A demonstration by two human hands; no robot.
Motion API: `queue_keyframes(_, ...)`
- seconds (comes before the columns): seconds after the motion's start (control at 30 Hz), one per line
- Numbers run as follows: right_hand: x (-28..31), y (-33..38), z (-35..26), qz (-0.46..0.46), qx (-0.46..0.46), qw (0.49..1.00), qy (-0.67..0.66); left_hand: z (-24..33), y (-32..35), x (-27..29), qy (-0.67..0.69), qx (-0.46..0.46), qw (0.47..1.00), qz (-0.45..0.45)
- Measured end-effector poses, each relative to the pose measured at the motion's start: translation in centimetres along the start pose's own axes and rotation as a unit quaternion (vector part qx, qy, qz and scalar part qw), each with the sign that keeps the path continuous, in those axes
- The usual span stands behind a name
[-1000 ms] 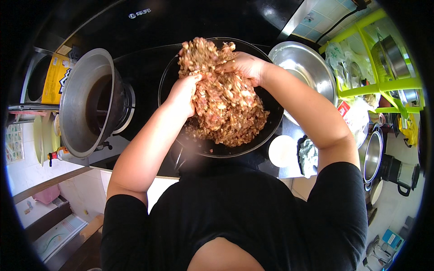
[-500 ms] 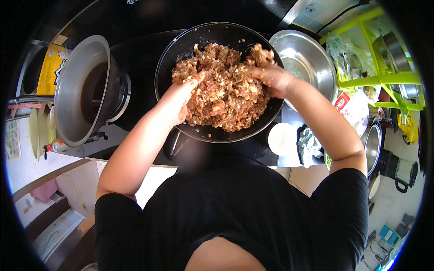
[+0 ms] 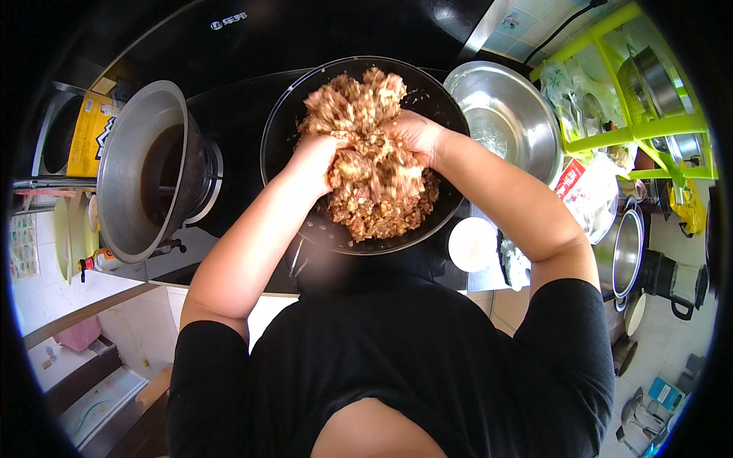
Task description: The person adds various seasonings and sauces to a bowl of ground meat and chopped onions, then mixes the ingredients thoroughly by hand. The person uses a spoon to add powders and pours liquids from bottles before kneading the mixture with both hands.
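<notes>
A dark round pan (image 3: 281,122) holds a heap of coarse minced meat mixture (image 3: 382,217), brown with pale bits. My left hand (image 3: 317,159) is sunk into the left side of the heap, its fingers mostly hidden in the meat. From the right, my right hand (image 3: 418,137) digs in with its fingers curled and buried. Between and above the two hands a big clump of the mixture is lifted and blurred by motion. Meat clings to both hands.
Left of the pan stands a large grey metal pot (image 3: 172,99) with brown liquid. A shiny steel basin (image 3: 527,114) sits to the right, near a small white round item (image 3: 472,244), plastic bags (image 3: 592,195) and a green rack (image 3: 611,136). A yellow box (image 3: 88,137) is at far left.
Both hands have come closer together over the middle of the pan, my right hand moving left. The mixture between them is now gathered up and raised toward the pan's far side.
</notes>
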State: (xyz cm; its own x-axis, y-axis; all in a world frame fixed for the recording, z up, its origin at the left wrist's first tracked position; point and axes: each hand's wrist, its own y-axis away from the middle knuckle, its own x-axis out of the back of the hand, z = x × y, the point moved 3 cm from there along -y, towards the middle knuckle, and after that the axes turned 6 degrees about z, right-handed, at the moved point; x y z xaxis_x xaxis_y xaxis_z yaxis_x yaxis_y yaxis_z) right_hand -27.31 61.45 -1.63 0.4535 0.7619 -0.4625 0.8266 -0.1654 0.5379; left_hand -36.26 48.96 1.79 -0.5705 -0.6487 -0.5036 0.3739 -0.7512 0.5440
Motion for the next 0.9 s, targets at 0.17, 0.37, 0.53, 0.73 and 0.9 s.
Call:
queue_keyframes(0.17, -3.2, 4.3, -3.3, 0.080, 0.039, 0.990, 0.114, 1.9, 2.5, -0.2, -0.048, -0.055, 0.997, -0.003)
queue_keyframes(0.37, -4.0, 7.5, -4.7, 0.216, 0.073, 0.960, 0.165, 2.4, 5.1, 0.3, -0.122, -0.026, 0.991, 0.054)
queue_keyframes(0.53, -2.6, 9.9, -3.5, 0.204, 0.042, 0.955, 0.213, 2.0, 7.6, 0.4, -0.071, 0.014, 0.996, 0.056)
queue_keyframes(0.73, -2.6, 6.9, 2.1, 0.114, -0.022, 0.993, 0.018, -1.7, 5.0, 0.5, -0.016, 0.100, 0.991, 0.084)
queue_keyframes(0.9, -2.6, 4.7, 2.3, 0.042, -0.038, 0.995, -0.084, -3.3, 1.0, 2.2, 0.010, 0.094, 0.995, 0.037)
